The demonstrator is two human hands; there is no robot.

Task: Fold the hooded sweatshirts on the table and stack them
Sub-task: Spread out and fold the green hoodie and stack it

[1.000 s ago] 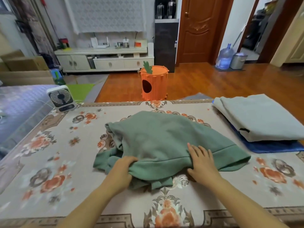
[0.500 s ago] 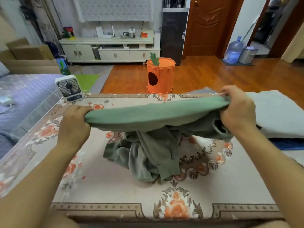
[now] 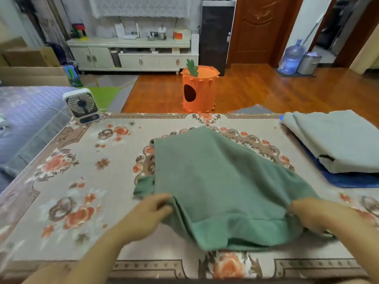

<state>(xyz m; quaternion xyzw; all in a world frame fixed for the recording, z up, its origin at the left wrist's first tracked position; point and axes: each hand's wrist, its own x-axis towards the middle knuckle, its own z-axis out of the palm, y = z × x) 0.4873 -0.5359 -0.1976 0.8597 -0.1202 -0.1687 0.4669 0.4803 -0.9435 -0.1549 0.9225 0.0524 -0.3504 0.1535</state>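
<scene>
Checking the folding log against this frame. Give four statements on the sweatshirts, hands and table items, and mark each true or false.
1. The green sweatshirt lies on the table. True.
2. Both the left hand and the right hand grip its near edge. True.
3. The grey folded sweatshirt sits under a blue one. False: grey lies on top of blue.
4. The small fan stands at the table's far right corner. False: far left corner.

Home living room: TV cabinet (image 3: pixel 131 56), wooden door (image 3: pixel 260 29), bed (image 3: pixel 24 119).
</scene>
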